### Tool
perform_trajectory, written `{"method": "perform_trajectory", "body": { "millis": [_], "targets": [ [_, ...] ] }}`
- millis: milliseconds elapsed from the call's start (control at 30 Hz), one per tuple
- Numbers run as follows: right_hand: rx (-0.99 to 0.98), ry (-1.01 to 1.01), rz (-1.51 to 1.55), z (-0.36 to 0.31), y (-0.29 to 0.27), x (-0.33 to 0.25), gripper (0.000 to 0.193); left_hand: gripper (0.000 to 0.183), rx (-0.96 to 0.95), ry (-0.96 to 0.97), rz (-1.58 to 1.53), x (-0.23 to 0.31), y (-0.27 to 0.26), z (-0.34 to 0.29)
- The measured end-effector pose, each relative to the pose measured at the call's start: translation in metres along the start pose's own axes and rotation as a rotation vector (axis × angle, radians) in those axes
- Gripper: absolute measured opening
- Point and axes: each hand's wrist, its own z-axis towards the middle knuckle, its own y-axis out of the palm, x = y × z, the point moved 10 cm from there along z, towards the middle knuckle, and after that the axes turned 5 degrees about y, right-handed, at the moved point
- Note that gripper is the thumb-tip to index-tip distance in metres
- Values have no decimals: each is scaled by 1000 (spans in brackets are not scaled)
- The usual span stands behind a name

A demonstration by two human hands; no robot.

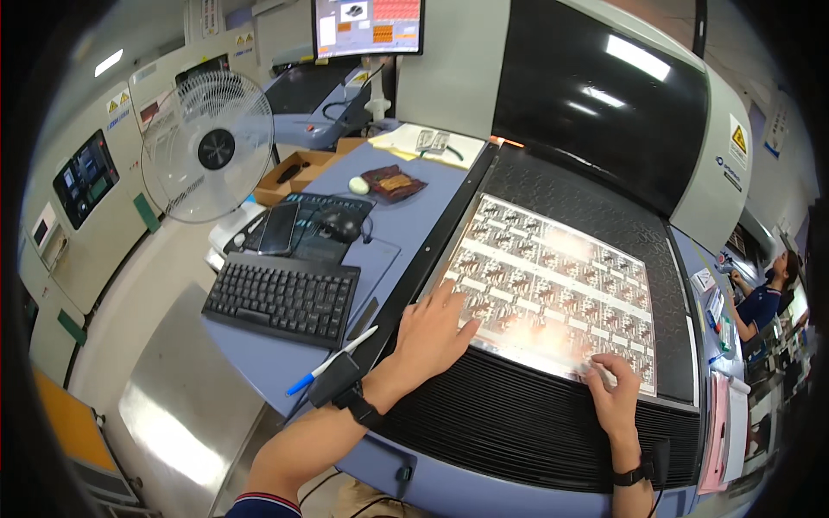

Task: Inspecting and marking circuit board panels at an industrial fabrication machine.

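Observation:
A large rectangular circuit board panel [544, 281], with rows of repeated coppery and silver patterns, lies flat on the dark bed of a machine. My left hand [436, 332] is at the panel's left near corner, its fingers stretched out along the left edge and the thumb apart. At the near edge, towards the right, my right hand [615, 401] touches the panel with bent fingertips, thumb and forefinger a little apart. Neither hand visibly grips anything. Both wrists wear black straps; a black box sits on the left one [338, 380].
Black ribbed bellows [518, 427] span the machine's front. To the left are a keyboard [281, 298], mouse [341, 223], phone [279, 229], blue-and-white pen [332, 358] and fan [216, 148]. A dark machine cover [596, 104] rises behind the panel. Another person [760, 302] works at far right.

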Motion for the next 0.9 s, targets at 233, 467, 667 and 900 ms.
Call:
{"method": "perform_trajectory", "body": {
  "millis": [233, 467, 667, 900],
  "targets": [
    [-123, -215, -267, 4, 28, -26, 51, 39, 194, -156, -335, -18, -24, 5],
    [-159, -340, -385, 26, 47, -37, 54, 35, 183, -543, -1383, -26, -31, 3],
    [77, -778, -440, -33, -21, -69, 34, 69, 219, -600, -1432, -37, -25, 2],
    [-61, -1009, -527, -103, -45, -97, 41, 52, -97, -714, -1894, -32, -14, 4]
  ]
}}
